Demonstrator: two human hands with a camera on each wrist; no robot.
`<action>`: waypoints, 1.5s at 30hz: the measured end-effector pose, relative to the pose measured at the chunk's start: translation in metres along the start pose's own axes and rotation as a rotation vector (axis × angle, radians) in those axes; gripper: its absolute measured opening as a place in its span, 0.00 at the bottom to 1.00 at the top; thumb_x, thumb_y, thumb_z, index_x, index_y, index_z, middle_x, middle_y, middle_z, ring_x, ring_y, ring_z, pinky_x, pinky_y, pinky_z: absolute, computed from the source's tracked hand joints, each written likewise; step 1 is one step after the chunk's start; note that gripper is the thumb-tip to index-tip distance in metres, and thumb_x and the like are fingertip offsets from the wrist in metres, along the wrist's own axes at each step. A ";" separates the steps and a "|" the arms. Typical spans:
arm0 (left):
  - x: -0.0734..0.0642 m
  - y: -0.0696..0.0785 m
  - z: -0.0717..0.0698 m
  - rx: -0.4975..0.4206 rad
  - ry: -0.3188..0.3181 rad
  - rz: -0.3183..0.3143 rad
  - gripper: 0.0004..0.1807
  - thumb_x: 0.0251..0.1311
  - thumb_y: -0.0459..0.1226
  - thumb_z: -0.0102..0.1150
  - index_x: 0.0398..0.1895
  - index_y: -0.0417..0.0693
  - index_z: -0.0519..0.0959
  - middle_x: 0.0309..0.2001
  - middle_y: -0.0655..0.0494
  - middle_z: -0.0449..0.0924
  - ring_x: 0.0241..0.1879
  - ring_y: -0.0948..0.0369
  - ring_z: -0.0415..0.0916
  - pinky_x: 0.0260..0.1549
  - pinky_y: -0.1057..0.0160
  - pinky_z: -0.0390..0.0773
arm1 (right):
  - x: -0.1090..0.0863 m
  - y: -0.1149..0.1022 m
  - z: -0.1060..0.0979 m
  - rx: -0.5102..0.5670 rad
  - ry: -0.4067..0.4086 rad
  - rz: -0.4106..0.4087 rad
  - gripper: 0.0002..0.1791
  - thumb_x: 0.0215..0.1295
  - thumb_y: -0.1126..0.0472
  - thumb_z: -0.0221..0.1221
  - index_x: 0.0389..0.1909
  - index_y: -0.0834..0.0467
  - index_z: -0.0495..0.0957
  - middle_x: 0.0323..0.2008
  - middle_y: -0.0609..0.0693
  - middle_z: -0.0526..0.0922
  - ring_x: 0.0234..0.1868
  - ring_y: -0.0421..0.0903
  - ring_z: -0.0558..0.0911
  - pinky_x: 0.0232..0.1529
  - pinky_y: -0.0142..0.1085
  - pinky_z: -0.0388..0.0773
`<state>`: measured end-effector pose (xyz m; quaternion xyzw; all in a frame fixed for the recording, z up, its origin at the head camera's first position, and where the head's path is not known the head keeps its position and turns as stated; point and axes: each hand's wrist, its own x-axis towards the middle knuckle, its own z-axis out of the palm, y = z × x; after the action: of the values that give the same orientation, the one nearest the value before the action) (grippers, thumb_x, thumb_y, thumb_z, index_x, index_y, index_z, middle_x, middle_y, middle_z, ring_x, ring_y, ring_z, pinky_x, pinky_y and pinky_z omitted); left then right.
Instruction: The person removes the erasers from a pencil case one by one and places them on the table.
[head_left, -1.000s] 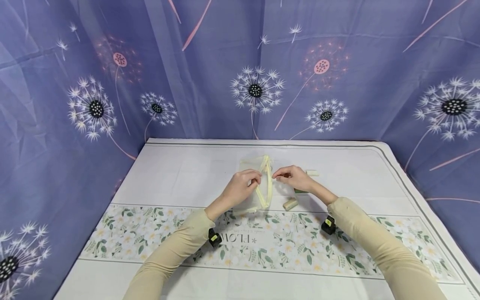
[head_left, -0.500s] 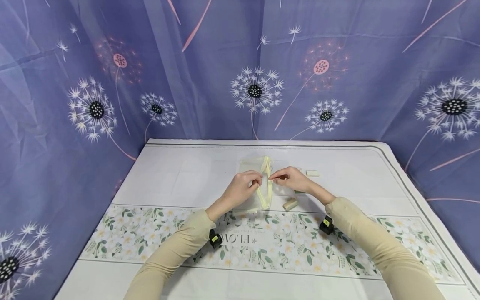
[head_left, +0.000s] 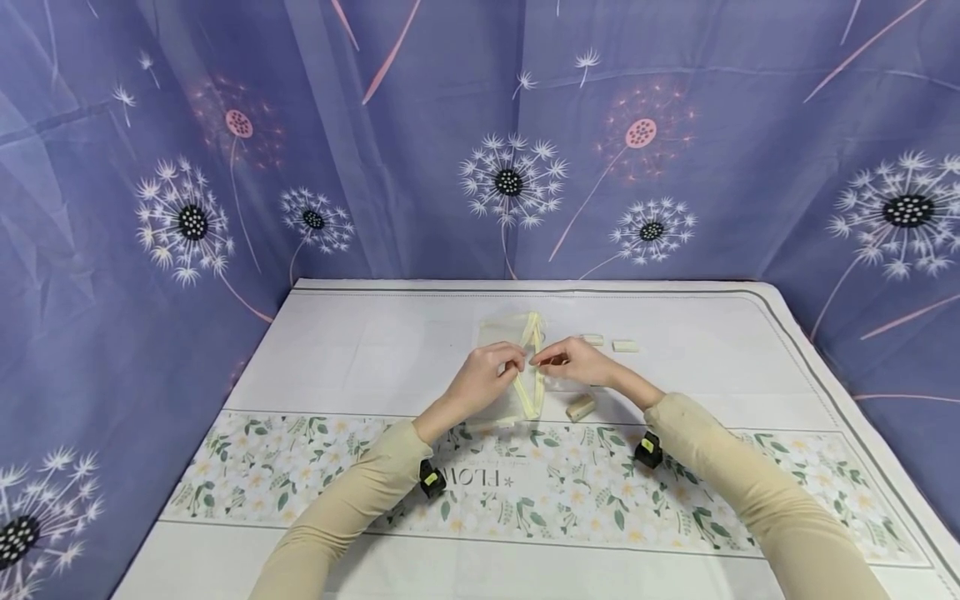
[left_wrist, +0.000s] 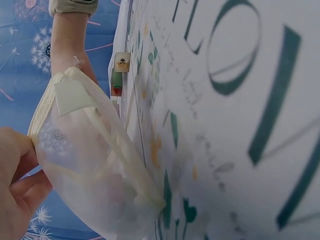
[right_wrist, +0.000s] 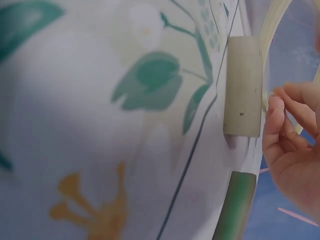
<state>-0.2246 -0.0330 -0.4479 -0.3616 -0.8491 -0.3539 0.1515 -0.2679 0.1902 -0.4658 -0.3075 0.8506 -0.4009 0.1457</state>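
Note:
A pale see-through mesh pouch [head_left: 495,400] with a yellow band round its mouth stands parted on the table in the head view. My left hand [head_left: 487,371] pinches the left side of that band; in the left wrist view my left fingers [left_wrist: 22,187] lie on the band, and a whitish tab [left_wrist: 72,97] shows at the pouch's corner. At the band's right side my right hand [head_left: 581,364] pinches with thumb and index finger. In the right wrist view these fingertips [right_wrist: 275,102] meet against the band; just what lies between them is hidden.
A small tan block [head_left: 581,407] lies below my right hand, and a pale block [head_left: 625,346] lies behind it. In the right wrist view a green block [right_wrist: 235,210] sits near the tan one. A floral cloth covers the table; a purple curtain [head_left: 405,167] hangs behind.
My right hand has moved left from just beside the pouch to its yellow band, and its fingertips have come together there. My left hand has stayed on the pouch.

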 end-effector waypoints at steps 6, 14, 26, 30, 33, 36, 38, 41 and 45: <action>0.001 0.000 0.003 -0.009 -0.010 0.006 0.09 0.58 0.28 0.51 0.26 0.44 0.80 0.41 0.51 0.83 0.41 0.61 0.80 0.36 0.68 0.81 | 0.002 -0.003 0.004 -0.015 -0.008 -0.009 0.15 0.61 0.62 0.57 0.49 0.59 0.79 0.41 0.56 0.83 0.36 0.45 0.82 0.36 0.30 0.81; -0.001 -0.001 0.005 -0.030 0.000 0.007 0.10 0.60 0.29 0.49 0.26 0.43 0.80 0.40 0.50 0.83 0.38 0.61 0.81 0.30 0.66 0.81 | 0.001 -0.018 0.007 -0.048 -0.025 -0.039 0.16 0.60 0.66 0.56 0.50 0.64 0.76 0.41 0.61 0.83 0.37 0.53 0.82 0.39 0.38 0.82; 0.000 0.000 0.008 -0.040 0.009 0.006 0.09 0.56 0.27 0.51 0.24 0.43 0.79 0.40 0.50 0.83 0.40 0.59 0.81 0.34 0.63 0.82 | -0.001 -0.044 0.005 -0.022 -0.103 -0.064 0.11 0.59 0.69 0.56 0.43 0.66 0.78 0.33 0.64 0.82 0.31 0.56 0.80 0.28 0.24 0.76; 0.000 0.000 0.009 -0.014 0.022 0.001 0.09 0.55 0.27 0.52 0.24 0.45 0.79 0.39 0.54 0.83 0.40 0.61 0.81 0.36 0.68 0.82 | 0.004 -0.034 0.010 -0.027 -0.098 -0.076 0.10 0.58 0.69 0.58 0.41 0.64 0.79 0.31 0.61 0.83 0.28 0.51 0.78 0.26 0.24 0.75; 0.001 0.001 0.008 0.003 0.029 0.003 0.10 0.55 0.27 0.52 0.23 0.47 0.79 0.39 0.54 0.83 0.40 0.62 0.81 0.35 0.70 0.81 | 0.010 -0.019 0.014 -0.037 -0.093 -0.069 0.09 0.58 0.66 0.59 0.40 0.60 0.79 0.29 0.55 0.82 0.27 0.44 0.77 0.26 0.25 0.75; 0.001 0.001 0.007 0.015 0.031 0.003 0.10 0.54 0.26 0.52 0.23 0.48 0.79 0.39 0.55 0.83 0.40 0.63 0.80 0.35 0.72 0.81 | 0.016 -0.009 0.018 -0.043 -0.103 -0.066 0.08 0.58 0.64 0.58 0.39 0.59 0.78 0.28 0.51 0.80 0.26 0.39 0.74 0.26 0.26 0.74; 0.001 0.001 0.007 0.018 0.031 0.001 0.10 0.54 0.27 0.52 0.23 0.48 0.79 0.39 0.55 0.83 0.41 0.63 0.80 0.36 0.73 0.80 | 0.017 -0.010 0.019 -0.055 -0.112 -0.066 0.07 0.58 0.64 0.58 0.39 0.59 0.77 0.26 0.49 0.78 0.26 0.38 0.73 0.26 0.26 0.73; 0.001 0.001 0.008 0.023 0.030 0.000 0.09 0.54 0.27 0.53 0.23 0.48 0.79 0.39 0.56 0.83 0.41 0.63 0.81 0.37 0.75 0.80 | 0.018 -0.011 0.022 -0.070 -0.121 -0.074 0.07 0.58 0.65 0.57 0.38 0.59 0.76 0.25 0.48 0.76 0.25 0.38 0.71 0.26 0.26 0.71; 0.000 0.001 0.009 0.025 0.031 0.002 0.09 0.54 0.27 0.53 0.23 0.47 0.79 0.39 0.56 0.83 0.40 0.64 0.80 0.36 0.75 0.79 | 0.019 -0.012 0.024 -0.079 -0.120 -0.083 0.08 0.58 0.65 0.56 0.39 0.59 0.76 0.22 0.46 0.73 0.23 0.38 0.68 0.24 0.25 0.67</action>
<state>-0.2238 -0.0261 -0.4534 -0.3551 -0.8506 -0.3488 0.1693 -0.2655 0.1578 -0.4716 -0.3714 0.8420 -0.3536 0.1677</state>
